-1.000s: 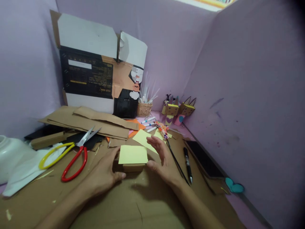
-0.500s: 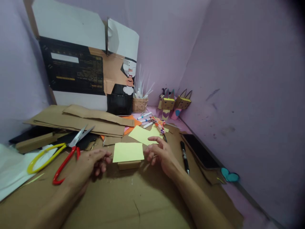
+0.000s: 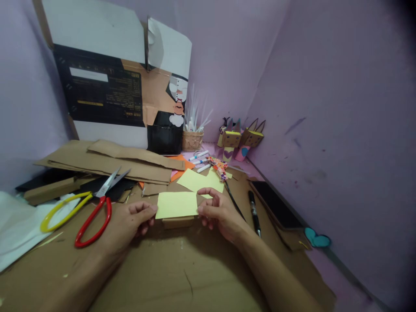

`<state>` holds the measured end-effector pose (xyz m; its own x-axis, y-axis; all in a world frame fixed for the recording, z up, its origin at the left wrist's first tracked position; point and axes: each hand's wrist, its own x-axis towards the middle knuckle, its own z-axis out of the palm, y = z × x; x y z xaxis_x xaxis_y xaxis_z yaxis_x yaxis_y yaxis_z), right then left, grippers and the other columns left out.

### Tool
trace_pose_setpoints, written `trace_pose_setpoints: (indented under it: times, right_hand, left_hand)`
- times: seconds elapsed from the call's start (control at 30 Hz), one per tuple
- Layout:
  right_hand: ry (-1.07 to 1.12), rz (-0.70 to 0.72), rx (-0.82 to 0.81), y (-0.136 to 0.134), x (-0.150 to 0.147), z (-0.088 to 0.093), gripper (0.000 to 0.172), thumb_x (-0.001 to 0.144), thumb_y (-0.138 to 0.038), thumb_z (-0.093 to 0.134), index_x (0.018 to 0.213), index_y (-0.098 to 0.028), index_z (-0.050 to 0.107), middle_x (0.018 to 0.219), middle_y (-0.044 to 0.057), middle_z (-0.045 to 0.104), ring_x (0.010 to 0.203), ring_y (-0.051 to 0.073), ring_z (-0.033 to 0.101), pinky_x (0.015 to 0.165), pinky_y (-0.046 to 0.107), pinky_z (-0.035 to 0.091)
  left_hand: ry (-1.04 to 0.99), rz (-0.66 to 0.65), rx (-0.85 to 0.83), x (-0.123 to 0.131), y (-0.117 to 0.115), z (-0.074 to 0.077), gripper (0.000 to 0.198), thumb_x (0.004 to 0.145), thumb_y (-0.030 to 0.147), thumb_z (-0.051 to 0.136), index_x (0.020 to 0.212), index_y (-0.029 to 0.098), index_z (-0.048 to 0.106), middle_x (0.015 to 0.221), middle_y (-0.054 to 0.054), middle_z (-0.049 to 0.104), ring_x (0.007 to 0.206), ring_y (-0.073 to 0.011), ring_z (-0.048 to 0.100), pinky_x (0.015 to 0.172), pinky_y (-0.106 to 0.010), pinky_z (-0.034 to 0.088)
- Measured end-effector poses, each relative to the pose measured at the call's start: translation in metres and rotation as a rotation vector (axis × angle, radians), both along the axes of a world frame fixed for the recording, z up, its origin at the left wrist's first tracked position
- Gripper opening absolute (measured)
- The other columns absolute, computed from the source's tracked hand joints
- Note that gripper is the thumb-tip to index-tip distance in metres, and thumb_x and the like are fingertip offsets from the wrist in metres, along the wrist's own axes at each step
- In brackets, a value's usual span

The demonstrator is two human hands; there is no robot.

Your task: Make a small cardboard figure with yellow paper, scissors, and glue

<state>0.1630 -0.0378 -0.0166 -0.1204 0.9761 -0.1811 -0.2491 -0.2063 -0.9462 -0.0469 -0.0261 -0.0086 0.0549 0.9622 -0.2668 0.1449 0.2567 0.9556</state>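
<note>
A rectangle of yellow paper (image 3: 177,204) lies over a small cardboard piece (image 3: 178,222), whose front shows below the paper's near edge. My left hand (image 3: 138,219) pinches the paper's left edge between thumb and fingers. At the opposite edge, my right hand (image 3: 216,212) grips the paper near its lower right corner, with the index finger arched above the upper corner. Scissors (image 3: 102,190) with one yellow and one red handle lie spread beside my left forearm. Behind the paper rest more yellow sheets (image 3: 188,180).
Flat cardboard strips (image 3: 130,164) are stacked at the back left, before an upright opened carton (image 3: 107,86). A black pen (image 3: 254,212) and a dark phone (image 3: 276,203) lie on the right. Cardboard animal figures (image 3: 231,141) and a small basket (image 3: 193,141) stand at the back.
Both hands have moved inward and closed on the yellow paper's side edges; before, they hovered beside it with fingers apart. The view has shifted slightly.
</note>
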Motion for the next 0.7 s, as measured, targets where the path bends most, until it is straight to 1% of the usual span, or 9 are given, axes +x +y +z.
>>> trace_pose_setpoints:
  times: [0.13, 0.27, 0.37, 0.47, 0.57, 0.7]
  right_hand:
    - [-0.024, 0.004, 0.010, -0.0004, 0.0011, 0.0002, 0.046, 0.052, -0.018, 0.066, 0.092, -0.019, 0.046, 0.049, -0.008, 0.058, 0.034, 0.007, 0.047, 0.029, 0.014, 0.030]
    - [-0.031, 0.005, 0.016, 0.0001, 0.0024, -0.0004, 0.044, 0.051, -0.017, 0.065, 0.091, -0.019, 0.046, 0.049, -0.008, 0.057, 0.034, 0.007, 0.046, 0.029, 0.014, 0.031]
    - [-0.047, -0.006, 0.018, 0.0008, 0.0017, -0.0016, 0.041, 0.056, -0.024, 0.067, 0.091, -0.019, 0.047, 0.050, -0.008, 0.057, 0.035, 0.007, 0.047, 0.029, 0.014, 0.030]
    - [-0.062, -0.011, 0.021, 0.0016, -0.0001, -0.0033, 0.043, 0.058, -0.031, 0.070, 0.091, -0.019, 0.047, 0.051, -0.008, 0.055, 0.035, 0.007, 0.048, 0.028, 0.014, 0.030]
    - [-0.048, -0.007, 0.043, 0.0017, -0.0008, -0.0042, 0.045, 0.055, -0.028, 0.074, 0.090, -0.019, 0.046, 0.051, -0.009, 0.054, 0.035, 0.007, 0.046, 0.029, 0.014, 0.029]
    - [-0.003, -0.015, 0.084, 0.0000, 0.0009, -0.0038, 0.042, 0.058, -0.024, 0.073, 0.091, -0.021, 0.047, 0.054, -0.009, 0.054, 0.036, 0.005, 0.045, 0.030, 0.013, 0.026]
  left_hand:
    - [-0.018, -0.012, 0.006, -0.0015, 0.0014, -0.0026, 0.025, 0.058, 0.033, 0.067, 0.050, 0.015, 0.051, 0.045, 0.004, 0.050, 0.038, -0.0048, 0.036, 0.038, -0.015, 0.021]
    - [-0.016, -0.013, -0.001, -0.0013, 0.0003, -0.0010, 0.026, 0.060, 0.034, 0.066, 0.050, 0.015, 0.050, 0.044, 0.005, 0.048, 0.038, -0.0047, 0.035, 0.037, -0.015, 0.021]
    - [0.003, -0.001, -0.021, -0.0010, 0.0002, 0.0006, 0.028, 0.061, 0.036, 0.064, 0.050, 0.017, 0.047, 0.040, 0.006, 0.044, 0.034, -0.0051, 0.032, 0.034, -0.016, 0.018]
    - [0.002, 0.012, -0.015, -0.0008, 0.0015, 0.0002, 0.031, 0.060, 0.038, 0.065, 0.050, 0.017, 0.046, 0.042, 0.005, 0.045, 0.035, -0.0050, 0.032, 0.034, -0.016, 0.017]
    - [-0.014, -0.004, 0.016, -0.0003, 0.0023, -0.0016, 0.030, 0.059, 0.037, 0.067, 0.052, 0.015, 0.048, 0.045, 0.005, 0.046, 0.038, -0.0050, 0.034, 0.037, -0.016, 0.020]
    - [-0.013, -0.005, 0.080, -0.0005, -0.0002, -0.0015, 0.028, 0.061, 0.039, 0.068, 0.057, 0.015, 0.054, 0.047, 0.005, 0.045, 0.042, -0.0063, 0.036, 0.041, -0.017, 0.026]
